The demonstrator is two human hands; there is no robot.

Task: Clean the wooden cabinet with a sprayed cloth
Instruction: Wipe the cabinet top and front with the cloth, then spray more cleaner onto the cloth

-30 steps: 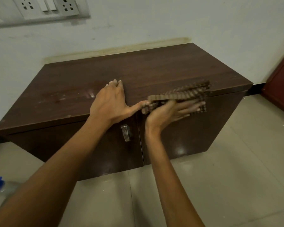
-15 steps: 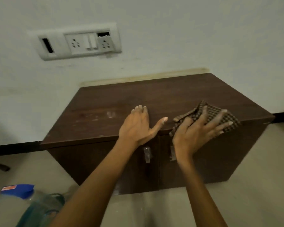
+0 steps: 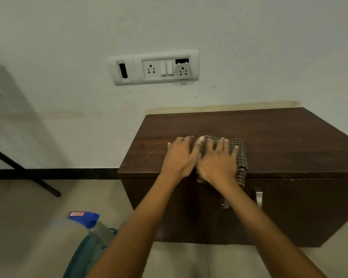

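We are in the wiping step. Our right hand [image 3: 217, 165] lies flat, fingers spread wide, pressing the checked cloth [image 3: 240, 157] onto the top of the wooden cabinet [image 3: 279, 141], near its front edge. The cloth peeks out at 3 o'clock from the hand, and a fold of it hangs just over the front lip. It is pinned under the palm, not gripped. Our left hand [image 3: 179, 157] rests open and flat on the bare wood at 9 o'clock from the right one, the two hands touching side by side, holding nothing (it looks to be bracing us).

The cabinet sits against the wall, at 3 o'clock in the view. Faint pale specks show on the top at 9 o'clock from the left hand. Most of the surface, out toward 1 and 3 o'clock from the cloth, lies open. The two door fronts with their metal handles [image 3: 259, 199] sit below at 5 o'clock. A spray bottle [image 3: 88, 219] with a blue head stands on the floor at 7 o'clock, well apart from the cabinet.

We judge the task only partly done. The next move calls for steady downward pressure while sliding the cloth across the top, keeping it bunched under the palm so it does not slip off the edge.
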